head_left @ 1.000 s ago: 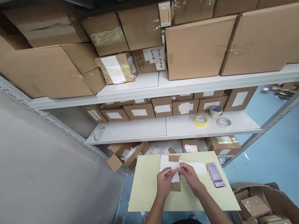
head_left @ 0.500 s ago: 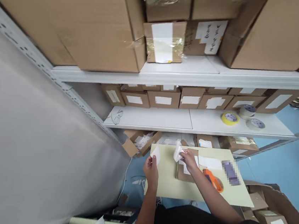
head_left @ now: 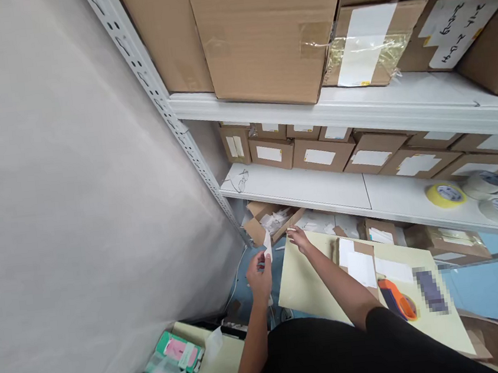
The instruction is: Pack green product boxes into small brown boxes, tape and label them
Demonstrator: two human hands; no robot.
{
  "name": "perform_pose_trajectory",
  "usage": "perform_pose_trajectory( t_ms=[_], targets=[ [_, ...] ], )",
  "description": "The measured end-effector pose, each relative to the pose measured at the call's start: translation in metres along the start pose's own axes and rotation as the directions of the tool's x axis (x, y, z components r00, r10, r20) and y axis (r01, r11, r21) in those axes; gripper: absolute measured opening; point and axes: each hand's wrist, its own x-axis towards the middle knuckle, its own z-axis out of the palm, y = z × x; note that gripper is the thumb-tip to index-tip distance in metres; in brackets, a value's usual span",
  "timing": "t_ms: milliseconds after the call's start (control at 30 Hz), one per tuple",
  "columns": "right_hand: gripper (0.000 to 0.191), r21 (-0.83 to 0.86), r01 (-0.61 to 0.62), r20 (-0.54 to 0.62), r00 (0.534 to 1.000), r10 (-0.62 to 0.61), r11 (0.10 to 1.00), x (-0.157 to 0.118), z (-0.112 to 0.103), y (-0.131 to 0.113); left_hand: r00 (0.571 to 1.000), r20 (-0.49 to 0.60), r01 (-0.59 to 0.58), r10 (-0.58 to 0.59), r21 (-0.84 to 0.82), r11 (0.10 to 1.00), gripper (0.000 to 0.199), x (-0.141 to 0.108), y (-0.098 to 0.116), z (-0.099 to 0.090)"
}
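Observation:
My left hand (head_left: pixel 259 273) is closed on a thin strip of white paper (head_left: pixel 267 244), which sticks up from the fingertips beside the table's left edge. My right hand (head_left: pixel 298 239) reaches over the far left corner of the pale yellow table (head_left: pixel 306 287), fingers stretched out, with nothing seen in them. Just beyond it, on a lower level, is an open cardboard box (head_left: pixel 256 231) with white scraps (head_left: pixel 276 220) inside. A small cardboard box (head_left: pixel 365 249) with white labels lies on the table, partly behind my right forearm.
An orange tape dispenser (head_left: pixel 396 298), a white sheet (head_left: pixel 393 269) and a blurred-out dark object (head_left: pixel 431 290) lie on the table's right. White shelving (head_left: pixel 293 188) ahead carries labelled boxes, glasses (head_left: pixel 242 180) and a yellow tape roll (head_left: pixel 445 194). Green-and-pink packs (head_left: pixel 179 351) are at lower left.
My right hand has moved left from above the small box towards the open box, and the crumpled white paper is gone from its fingers. The view has swung left.

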Motion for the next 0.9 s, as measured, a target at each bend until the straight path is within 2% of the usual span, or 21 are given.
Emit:
perform_pose_trajectory(
  t_ms=[67,133,167,233,300,367,433,467,500,533,600,633,667,733,800,900],
  targets=[
    [0.028,0.001,-0.035,0.11,0.993,0.035,0.999,-0.023,-0.014,0.016,0.998,0.048,-0.052,0.049,0.047,0.998,0.033,0.0,-0.007,0.0],
    [0.038,0.018,-0.072,0.256,0.965,0.065,0.997,-0.052,-0.031,0.031,0.982,0.147,-0.132,0.118,0.091,0.987,0.022,-0.002,-0.014,0.007],
    [0.043,0.038,-0.085,0.307,0.949,0.069,0.996,-0.066,-0.039,0.036,0.965,0.213,-0.182,0.156,0.112,0.977,0.018,-0.004,-0.017,0.014],
    [0.045,0.088,-0.087,0.325,0.944,0.054,0.992,-0.09,-0.055,0.041,0.904,0.361,-0.299,0.228,0.156,0.941,0.013,-0.009,-0.022,0.032],
    [0.042,0.1,-0.046,0.231,0.973,0.022,0.994,-0.104,-0.073,0.042,0.811,0.511,-0.426,0.284,0.184,0.886,0.014,-0.018,-0.023,0.054],
    [0.041,0.079,0.02,0.055,0.998,-0.025,0.997,-0.11,-0.093,0.041,0.704,0.633,-0.528,0.321,0.164,0.833,0.013,-0.027,-0.021,0.076],
    [0.041,0.083,0.095,-0.152,0.985,-0.082,0.992,-0.112,-0.116,0.042,0.61,0.716,-0.573,0.341,0.1,0.814,0.023,-0.036,-0.018,0.096],
    [0.042,0.1,0.124,-0.24,0.966,-0.097,0.987,-0.113,-0.127,0.043,0.582,0.738,-0.564,0.34,0.066,0.823,0.034,-0.04,-0.018,0.105],
    [0.043,0.123,0.137,-0.302,0.949,-0.095,0.983,-0.114,-0.139,0.046,0.579,0.747,-0.529,0.326,0.039,0.848,0.042,-0.043,-0.018,0.114],
    [0.043,0.148,0.134,-0.332,0.94,-0.079,0.98,-0.116,-0.149,0.049,0.604,0.742,-0.461,0.291,0.028,0.887,0.045,-0.045,-0.021,0.123],
    [0.042,0.194,0.095,-0.314,0.949,-0.03,0.976,-0.121,-0.168,0.057,0.69,0.708,-0.24,0.152,0.025,0.97,0.037,-0.05,-0.03,0.14],
    [0.041,0.213,0.072,-0.288,0.958,-0.008,0.974,-0.123,-0.176,0.062,0.714,0.697,-0.114,0.068,0.02,0.993,0.034,-0.052,-0.036,0.148],
    [0.041,0.227,0.051,-0.265,0.964,0.011,0.973,-0.125,-0.183,0.068,0.717,0.697,0.0,-0.007,0.01,1.0,0.032,-0.055,-0.043,0.156],
    [0.042,0.212,0.026,-0.251,0.967,0.029,0.977,-0.127,-0.195,0.08,0.688,0.718,0.148,-0.101,-0.003,0.989,0.033,-0.062,-0.057,0.172],
    [0.04,0.1,0.046,-0.301,0.954,-0.013,0.994,-0.125,-0.206,0.093,0.677,0.719,0.198,-0.158,0.029,0.98,0.033,-0.072,-0.069,0.187],
    [0.036,-0.182,0.1,-0.398,0.902,-0.166,0.978,-0.118,-0.221,0.11,0.704,0.667,0.178,-0.243,0.166,0.97,0.028,-0.088,-0.079,0.21]
  ],
)
